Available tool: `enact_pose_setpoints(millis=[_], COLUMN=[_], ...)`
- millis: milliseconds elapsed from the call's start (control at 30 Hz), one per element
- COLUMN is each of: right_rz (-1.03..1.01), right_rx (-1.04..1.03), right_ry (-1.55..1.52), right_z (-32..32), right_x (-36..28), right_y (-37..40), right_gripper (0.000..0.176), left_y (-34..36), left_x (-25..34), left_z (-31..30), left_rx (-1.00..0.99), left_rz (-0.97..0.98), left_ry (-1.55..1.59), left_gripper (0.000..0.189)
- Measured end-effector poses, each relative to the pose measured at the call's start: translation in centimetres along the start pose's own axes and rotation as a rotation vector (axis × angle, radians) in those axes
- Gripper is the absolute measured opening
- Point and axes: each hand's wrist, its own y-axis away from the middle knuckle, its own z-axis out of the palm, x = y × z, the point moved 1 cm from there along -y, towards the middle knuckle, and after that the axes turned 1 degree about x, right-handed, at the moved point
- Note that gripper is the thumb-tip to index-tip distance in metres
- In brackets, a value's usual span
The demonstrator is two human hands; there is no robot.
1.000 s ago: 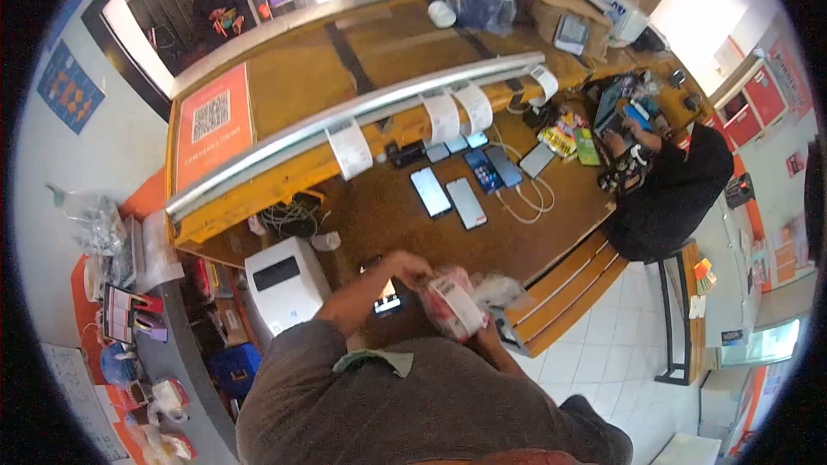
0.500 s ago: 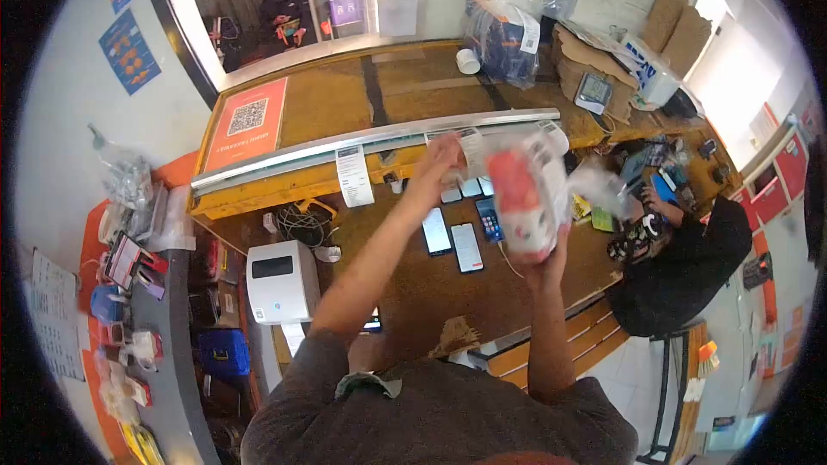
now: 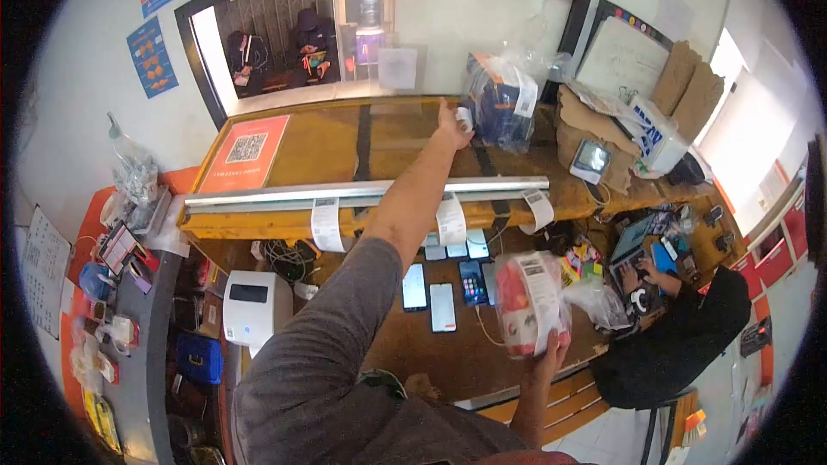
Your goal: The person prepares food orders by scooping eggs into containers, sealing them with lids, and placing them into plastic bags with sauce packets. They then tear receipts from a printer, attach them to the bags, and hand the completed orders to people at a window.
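My left hand point(image 3: 454, 127) reaches across the raised counter and has its fingers around a small white roll point(image 3: 464, 118), beside a dark bag wrapped in clear plastic point(image 3: 504, 103). Low on the right, my right hand point(image 3: 548, 360) holds a red and white package in clear plastic point(image 3: 530, 303) from below, with a printed label strip down its front. Several phones lie just left of the package, among them one with a white screen point(image 3: 442, 307). Paper slips point(image 3: 326, 222) hang from the metal rail point(image 3: 370, 192).
A co-worker in black point(image 3: 680, 340) sits at the right with both hands at a laptop point(image 3: 630, 243). A white label printer point(image 3: 251, 306) stands at the left. Cardboard point(image 3: 594, 129) and a small digital display point(image 3: 591, 160) are on the counter's right.
My left hand has moved from beside the package up to the white roll on the counter. My right hand has lowered the package. The camera view has tilted upward.
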Motion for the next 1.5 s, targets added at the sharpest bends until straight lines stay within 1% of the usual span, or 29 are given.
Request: enact_pose_setpoints(millis=[33,67,133,167,200,267,300,367,400,433,467,500,567,600,700,767,800,867,900,967,1033,1067,1100,1133,1167,1200,1300,1433,1500], right_rz=[-0.005,-0.005,-0.200,-0.256,-0.287,-0.286,-0.245,-0.214,-0.159,-0.074,0.090,0.207,0.403,0.412,0.353,0.454,0.453,-0.141,-0.062,-0.316,-0.198,-0.471,-0.382,-0.375,-0.290,-0.204,-0.200,-0.151,-0.086], right_rx=[0.014,0.007,0.008,-0.168,-0.237,-0.319,-0.331,-0.462,-0.395,-0.505,-0.479,-0.509,-0.550,-0.561,-0.520,-0.488,-0.489,-0.426,-0.410,-1.010,-1.143,-1.201,-1.198,-1.191,-1.172,-1.154,-1.139,-1.085,-1.040], right_ry=[0.087,0.085,0.232,0.222,0.222,0.214,0.216,0.229,0.336,0.311,0.350,0.374,0.206,0.213,-0.045,-0.254,-0.256,0.034,0.088,0.265,0.155,0.355,0.456,0.458,0.474,0.490,0.428,0.467,0.487], right_z=[-0.2,0.0,2.5,4.8,7.4,13.3,16.1,20.9,22.8,26.1,29.1,30.9,34.1,35.7,38.8,40.0,40.5,41.3,41.5,41.0,40.3,39.7,40.3,40.5,40.5,40.6,40.7,41.1,40.7], right_x=[0.0,0.1,-0.5,-1.7,-2.7,-3.9,-4.2,-2.8,-1.0,-1.2,-1.3,0.6,4.9,5.8,8.0,9.3,9.1,5.9,4.4,5.6,7.4,7.8,7.6,8.3,9.2,10.1,12.8,13.9,15.8], right_y=[-0.6,-1.7,-3.8,-4.7,-5.8,-8.4,-9.6,-13.8,-16.4,-16.2,-15.5,-17.9,-20.9,-20.4,-19.2,-20.4,-18.2,-9.1,-3.5,1.0,6.8,11.7,13.8,14.8,15.7,16.4,17.3,18.5,18.2], right_gripper=[0.048,0.048,0.044,0.044,0.044,0.044,0.044,0.048,0.051,0.058,0.062,0.062,0.057,0.057,0.053,0.046,0.046,0.054,0.052,0.048,0.029,0.027,0.019,0.019,0.016,0.014,0.014,0.015,0.014], left_y=[-0.5,-0.6,1.9,2.7,5.0,13.1,16.3,22.3,24.3,26.1,28.0,30.0,32.9,34.2,37.2,39.0,39.8,40.9,41.7,42.7,43.6,44.3,44.7,45.2,45.4,45.5,45.7,45.0,44.2], left_x=[0.7,1.0,2.4,3.9,5.2,7.8,8.6,10.1,11.0,11.8,12.5,12.7,13.4,13.7,14.4,14.9,15.2,15.8,16.3,16.9,17.5,18.3,18.8,19.2,19.7,20.2,21.5,22.5,22.8], left_z=[0.0,-0.3,-0.8,-1.5,-2.2,-0.9,-0.5,-0.4,-1.3,-2.3,-3.0,-3.4,-4.7,-5.2,-6.8,-7.8,-8.5,-9.7,-10.1,-11.6,-13.4,-15.1,-16.1,-17.0,-17.5,-18.1,-19.6,-21.1,-22.0], left_rx=[0.168,0.167,0.298,0.293,0.304,-0.036,-0.017,-0.247,-0.212,-0.235,-0.259,-0.264,-0.262,-0.290,-0.272,-0.234,-0.234,-0.282,-0.319,-0.320,-0.304,-0.313,-0.312,-0.309,-0.391,-0.389,-0.304,-0.337,-0.182], left_rz=[-0.074,-0.067,0.770,0.986,0.998,1.055,1.068,1.208,1.213,1.204,1.186,1.063,1.050,1.033,1.009,1.000,1.002,0.957,0.962,0.966,0.977,0.953,0.983,1.015,0.994,0.986,0.883,0.864,0.888], left_ry=[0.008,0.009,-0.577,-0.758,-0.759,-0.895,-0.902,-0.809,-0.816,-0.984,-1.150,-1.045,-1.045,-1.043,-1.031,-1.025,-1.027,-0.975,-0.970,-0.977,-0.989,-0.994,-1.018,-1.042,-0.862,-0.861,-0.727,-0.721,-1.030], left_gripper=[0.069,0.069,0.049,0.035,0.035,0.040,0.040,0.045,0.045,0.050,0.055,0.055,0.056,0.058,0.060,0.062,0.062,0.062,0.063,0.063,0.064,0.064,0.064,0.064,0.063,0.063,0.062,0.059,0.053])
